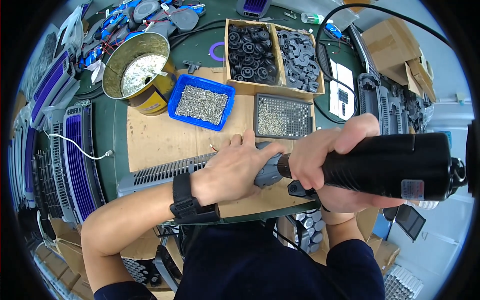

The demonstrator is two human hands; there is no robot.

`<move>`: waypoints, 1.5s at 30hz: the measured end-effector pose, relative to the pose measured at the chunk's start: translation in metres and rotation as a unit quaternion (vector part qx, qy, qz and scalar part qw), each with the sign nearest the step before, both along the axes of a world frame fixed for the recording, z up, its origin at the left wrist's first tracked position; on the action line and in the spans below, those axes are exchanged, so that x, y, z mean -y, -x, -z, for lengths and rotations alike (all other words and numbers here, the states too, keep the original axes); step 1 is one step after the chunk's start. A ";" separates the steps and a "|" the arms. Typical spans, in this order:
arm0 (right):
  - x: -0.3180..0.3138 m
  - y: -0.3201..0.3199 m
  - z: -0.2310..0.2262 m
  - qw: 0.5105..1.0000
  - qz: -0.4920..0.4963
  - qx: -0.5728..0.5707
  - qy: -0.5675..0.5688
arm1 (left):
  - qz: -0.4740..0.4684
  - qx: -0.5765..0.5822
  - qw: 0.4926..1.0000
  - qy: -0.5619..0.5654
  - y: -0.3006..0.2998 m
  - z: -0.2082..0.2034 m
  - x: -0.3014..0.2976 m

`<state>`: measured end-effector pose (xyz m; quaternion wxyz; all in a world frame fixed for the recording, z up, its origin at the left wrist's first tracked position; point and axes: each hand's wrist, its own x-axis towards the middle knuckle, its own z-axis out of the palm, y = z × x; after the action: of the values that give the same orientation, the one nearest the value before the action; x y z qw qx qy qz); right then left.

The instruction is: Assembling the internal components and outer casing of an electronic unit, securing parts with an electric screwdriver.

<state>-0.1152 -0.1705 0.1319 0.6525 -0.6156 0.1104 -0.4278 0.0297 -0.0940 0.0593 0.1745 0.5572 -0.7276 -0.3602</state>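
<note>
A long grey slotted plastic housing [150, 175] lies across the cardboard near the front of the bench. My left hand [235, 167], with a black band on its wrist, is laid over the housing and grips it near its rounded grey end [269, 172]. My right hand [320, 162] is wrapped around the front of a black electric screwdriver [400, 165], held nearly level. The screwdriver's nose points left at the rounded end, close to my left thumb. Its tip, and any screw there, cannot be made out.
Beyond my hands are a blue tray [200, 103] of screws, a black perforated screw tray [282, 117], and a divided cardboard box [276, 57] of dark plastic parts. A metal tin [135, 70] stands left of them. Purple-grilled panels [80, 155] line the left; a black cable [345, 87] loops at right.
</note>
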 end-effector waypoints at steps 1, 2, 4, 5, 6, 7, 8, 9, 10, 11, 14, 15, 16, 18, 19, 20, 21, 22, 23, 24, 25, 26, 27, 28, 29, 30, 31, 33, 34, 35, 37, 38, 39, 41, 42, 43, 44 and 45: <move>0.001 -0.002 0.001 1.000 -0.012 0.002 -0.001 | -0.002 0.004 1.000 0.003 0.000 0.003 -0.001; 0.002 -0.004 0.003 1.000 -0.024 0.004 -0.003 | -0.004 0.008 1.000 0.007 -0.001 0.005 -0.001; 0.003 -0.005 0.003 0.999 -0.041 0.006 -0.003 | -0.002 0.017 1.000 -0.006 -0.001 0.003 -0.001; 0.004 -0.003 0.003 0.999 -0.046 0.006 -0.002 | 0.006 0.025 0.999 -0.019 0.000 0.000 0.000; 0.004 -0.002 0.002 0.999 -0.050 0.007 -0.001 | 0.008 0.025 1.000 -0.016 0.000 0.000 0.000; 0.005 -0.001 0.003 0.998 -0.057 0.009 -0.002 | 0.004 0.006 1.000 -0.009 0.000 0.002 -0.001; 0.006 0.000 0.004 0.998 -0.063 0.012 -0.002 | 0.000 -0.014 1.000 -0.003 -0.001 0.005 -0.001; 0.008 0.001 0.005 0.998 -0.069 0.015 -0.003 | 0.001 -0.011 1.000 -0.001 -0.001 0.008 -0.002; 0.008 0.003 0.005 0.997 -0.072 0.017 -0.002 | 0.003 -0.014 1.000 0.010 -0.001 0.010 -0.002; 0.009 0.004 0.006 0.997 -0.076 0.019 -0.002 | 0.006 -0.017 1.000 0.020 -0.001 0.012 -0.003; 0.012 0.008 0.009 0.996 -0.090 0.029 -0.004 | 0.011 -0.013 0.999 0.036 -0.002 0.017 -0.004; 0.013 0.009 0.010 0.995 -0.096 0.033 -0.005 | 0.012 -0.010 0.999 0.037 -0.003 0.017 -0.006; 0.015 0.010 0.009 0.995 -0.098 0.036 -0.003 | 0.002 -0.012 0.999 0.050 -0.003 0.014 -0.005; 0.020 0.011 0.006 0.994 -0.105 0.042 0.001 | -0.005 -0.011 0.998 0.066 0.000 0.005 -0.008; 0.028 0.012 0.008 0.995 -0.025 0.097 0.007 | -0.025 0.062 0.996 0.058 0.006 -0.001 -0.010; 0.043 0.016 0.012 0.986 -0.017 0.163 0.035 | -0.047 0.134 0.989 0.050 0.013 -0.006 -0.014; 0.058 0.019 0.015 0.983 0.014 0.179 0.024 | -0.029 0.251 0.959 0.127 0.019 -0.005 -0.019; 0.070 0.022 0.020 0.979 0.050 0.196 0.012 | -0.023 0.253 0.959 0.129 0.021 -0.005 -0.017; 0.080 0.019 0.026 0.979 0.108 0.173 0.002 | -0.019 0.258 0.961 0.094 0.021 -0.006 -0.017; 0.087 0.017 0.033 0.974 0.167 0.151 -0.010 | -0.014 0.263 0.963 0.059 0.021 -0.007 -0.016; 0.092 0.014 0.040 0.974 0.190 0.125 -0.021 | -0.014 0.266 0.962 0.058 0.018 -0.010 -0.014; 0.099 0.015 0.051 0.976 0.187 0.112 -0.012 | -0.020 0.216 0.976 0.011 0.014 -0.015 -0.009; 0.103 0.015 0.059 0.975 0.189 0.112 -0.019 | -0.025 0.164 0.985 -0.036 0.010 -0.023 -0.007; 0.105 0.013 0.065 0.975 0.191 0.113 -0.027 | -0.021 0.170 0.985 -0.037 0.007 -0.035 -0.006; 0.106 0.013 0.067 0.974 0.203 0.099 -0.017 | -0.030 0.123 0.990 -0.060 0.004 -0.053 -0.008; 0.108 0.014 0.069 0.977 0.196 0.087 -0.008 | -0.040 0.077 0.993 -0.084 0.001 -0.065 -0.010; 0.109 0.013 0.070 0.978 0.193 0.081 -0.012 | -0.036 0.007 0.999 -0.028 -0.007 -0.068 -0.017; 0.111 0.012 0.072 0.978 0.196 0.066 -0.016 | -0.040 -0.064 0.996 -0.046 -0.017 -0.085 -0.026; 0.112 0.012 0.071 0.979 0.195 0.055 -0.013 | -0.049 -0.140 0.987 -0.060 -0.021 -0.092 -0.031; 0.114 0.012 0.073 0.979 0.196 0.047 -0.012 | -0.066 -0.161 0.980 -0.094 -0.023 -0.095 -0.037; 0.115 0.011 0.077 0.980 0.195 0.041 -0.013 | -0.074 -0.176 0.978 -0.089 -0.027 -0.089 -0.051; 0.115 0.010 0.077 0.979 0.200 0.034 -0.012 | -0.083 -0.195 0.974 -0.084 -0.028 -0.085 -0.059; 0.114 0.009 0.077 0.978 0.205 0.027 -0.011 | -0.099 -0.203 0.970 -0.090 -0.028 -0.080 -0.065; 0.115 0.008 0.079 0.980 0.195 0.027 -0.002 | -0.118 -0.225 0.963 -0.087 -0.026 -0.070 -0.078; 0.115 0.009 0.080 0.982 0.185 0.026 0.009 | -0.136 -0.249 0.955 -0.084 -0.024 -0.066 -0.083; 0.115 0.008 0.082 0.983 0.184 0.026 0.008 | -0.137 -0.248 0.955 -0.085 -0.023 -0.062 -0.088; 0.115 0.009 0.083 0.986 0.167 0.018 0.024 | -0.153 -0.249 0.953 -0.084 -0.021 -0.059 -0.091; 0.114 0.009 0.085 0.988 0.150 0.010 0.040 | -0.168 -0.249 0.950 -0.082 -0.020 -0.056 -0.094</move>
<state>-0.1241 -0.2848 0.0473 0.5569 -0.6137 0.1773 -0.5308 0.0492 0.0003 0.1153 0.3616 0.5768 -0.5245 -0.5114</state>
